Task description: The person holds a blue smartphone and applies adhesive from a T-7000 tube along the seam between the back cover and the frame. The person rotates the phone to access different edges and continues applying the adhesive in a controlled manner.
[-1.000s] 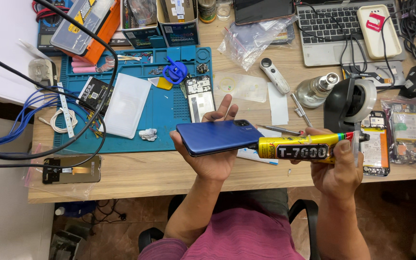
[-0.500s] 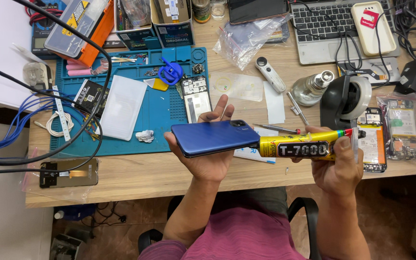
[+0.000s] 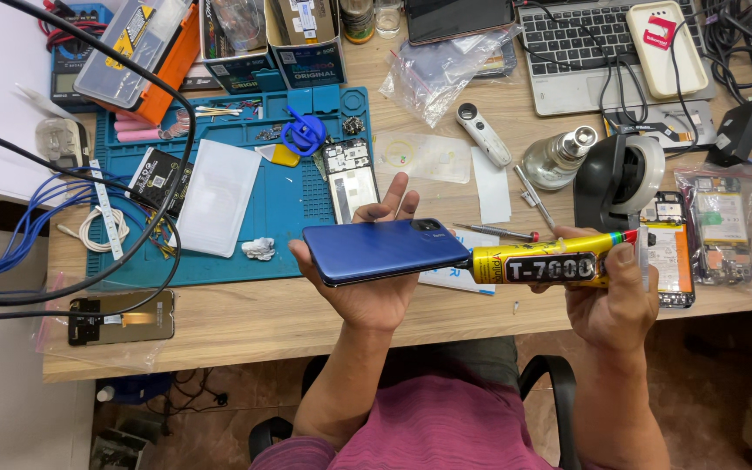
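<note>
My left hand (image 3: 374,287) holds a blue phone (image 3: 385,251) flat on its palm above the table's front edge, back cover and camera facing up. My right hand (image 3: 613,300) grips a yellow and black glue tube (image 3: 543,264), held level with its tip against the phone's right end. Under the tube lies a thin screwdriver (image 3: 493,231) on white paper. A stripped phone frame (image 3: 352,177) rests on the blue work mat (image 3: 285,204) just beyond my left fingers.
A black tape dispenser (image 3: 624,178), a small bottle (image 3: 557,158), a laptop (image 3: 585,52) and bagged phone parts (image 3: 724,231) fill the right side. Parts boxes (image 3: 137,52) stand at the back left. Black cables (image 3: 132,244) cross the mat; a loose screen (image 3: 119,318) lies at front left.
Both hands keep their hold with the tube tip at the phone's end; only the camera view has shifted slightly.
</note>
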